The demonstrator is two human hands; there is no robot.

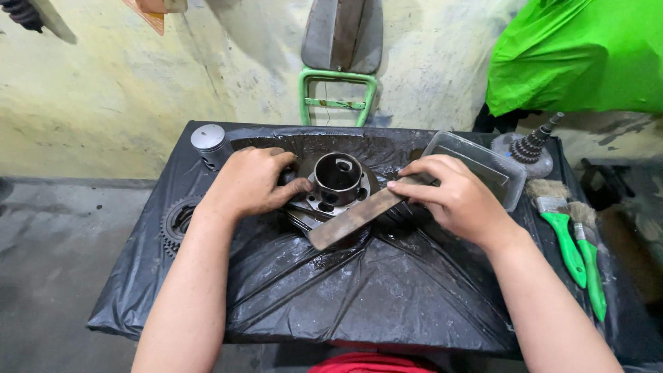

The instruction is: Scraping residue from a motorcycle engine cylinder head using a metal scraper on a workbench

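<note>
Left hand: the left hand (252,181) is resting curled against the left side of the metal cylinder (338,181), fingers closed round its flange and thumb pressing the rim.
Right hand: the right hand (452,195) is gripping the upper end of a flat metal bar (359,215), fingertips lying along it and thumb underneath.
Cylinder: it is sitting upright near the middle of the work surface, open bore facing up, with small holes showing in its flange and thin fins below.
Bar: it is lying slanted, its upper end in the right hand beside the cylinder and its lower end pointing toward the person, touching the cylinder's flange.
Surface: a wrinkled black plastic sheet (359,290) is covering the low table and looking wet and oily.
Left of the hands: a silver piston (209,144) is standing at the far corner, and a toothed gear (175,222) is lying at the sheet's left edge.
Right of the hands: a clear plastic tray (483,166) is sitting just behind the right hand, with a stepped metal part (530,147) behind it.
Far right: two green-handled brushes (572,235) are lying side by side.
Background: a green cover (580,55) is draping over something by the wall.
</note>
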